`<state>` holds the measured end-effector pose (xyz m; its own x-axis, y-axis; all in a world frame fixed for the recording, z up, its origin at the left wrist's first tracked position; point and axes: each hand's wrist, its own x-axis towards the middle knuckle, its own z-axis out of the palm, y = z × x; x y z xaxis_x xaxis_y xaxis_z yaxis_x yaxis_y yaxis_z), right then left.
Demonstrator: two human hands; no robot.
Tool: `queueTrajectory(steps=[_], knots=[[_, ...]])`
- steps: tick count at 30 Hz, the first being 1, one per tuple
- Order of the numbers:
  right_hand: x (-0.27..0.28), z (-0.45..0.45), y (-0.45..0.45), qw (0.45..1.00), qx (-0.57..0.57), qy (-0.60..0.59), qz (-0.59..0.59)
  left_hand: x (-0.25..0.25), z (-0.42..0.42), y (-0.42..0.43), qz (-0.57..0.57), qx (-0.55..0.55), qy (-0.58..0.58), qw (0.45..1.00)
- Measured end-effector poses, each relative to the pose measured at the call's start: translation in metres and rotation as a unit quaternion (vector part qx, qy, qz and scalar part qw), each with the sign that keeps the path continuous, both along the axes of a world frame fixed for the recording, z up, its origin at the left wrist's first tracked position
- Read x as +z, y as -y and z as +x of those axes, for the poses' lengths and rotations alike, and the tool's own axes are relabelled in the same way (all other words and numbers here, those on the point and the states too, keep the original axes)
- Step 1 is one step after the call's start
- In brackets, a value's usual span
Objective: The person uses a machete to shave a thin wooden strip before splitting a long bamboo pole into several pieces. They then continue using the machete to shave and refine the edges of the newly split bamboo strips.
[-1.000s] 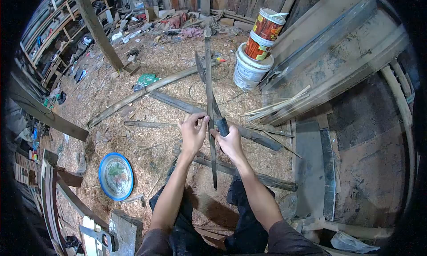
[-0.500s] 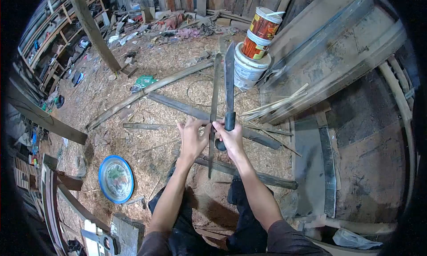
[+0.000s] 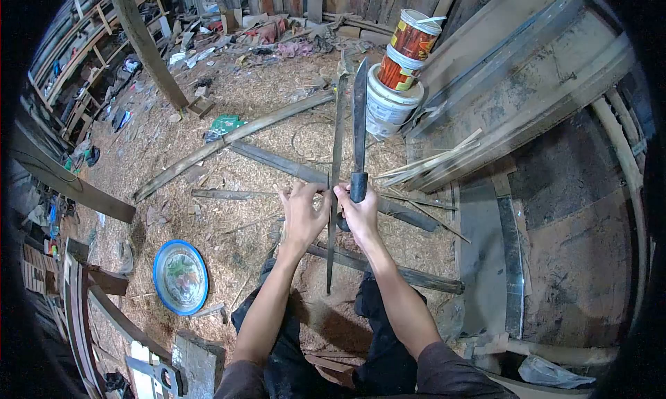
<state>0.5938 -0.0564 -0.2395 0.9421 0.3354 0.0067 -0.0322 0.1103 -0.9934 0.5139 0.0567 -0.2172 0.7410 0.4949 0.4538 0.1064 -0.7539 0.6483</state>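
Observation:
Between my two hands stands a long, thin wooden strip [image 3: 337,135], running away from me. My left hand [image 3: 304,212] pinches its left side with thumb and fingertips. On the other side, my right hand [image 3: 361,215] has its fingers wrapped round the black handle of a large knife [image 3: 359,122], with its thumb against the strip. The blade points up and away, just right of the strip and apart from it at the top. Beneath my hands, dark wooden pieces [image 3: 277,162] lie crossed on the ground.
A blue-rimmed basin [image 3: 157,278] lies at the lower left, near a handsaw [image 3: 166,377]. Stacked buckets [image 3: 392,101] stand ahead right beside leaning boards [image 3: 513,101]. A slanting post [image 3: 144,45] rises at the left; a long pole [image 3: 236,137] crosses the shavings.
The knife blade, first crossing behind the strip and leaning left, has swung upright to the strip's right. The strip has slid and tilted slightly between my hands.

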Motion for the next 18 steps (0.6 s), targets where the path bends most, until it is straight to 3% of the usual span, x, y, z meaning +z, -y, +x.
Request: queueTrajectory(steps=[13, 18], knots=[[-0.0029, 0.0061, 0.0025, 1.0, 0.004, 0.008, -0.011, 0.0025, 0.0009, 0.0024, 0.0, 0.011, -0.02, 1.0], [0.0008, 0.006, 0.0008, 0.998, -0.002, 0.063, -0.029, 0.0037, 0.0004, 0.0043, -0.001, 0.024, -0.036, 0.999]])
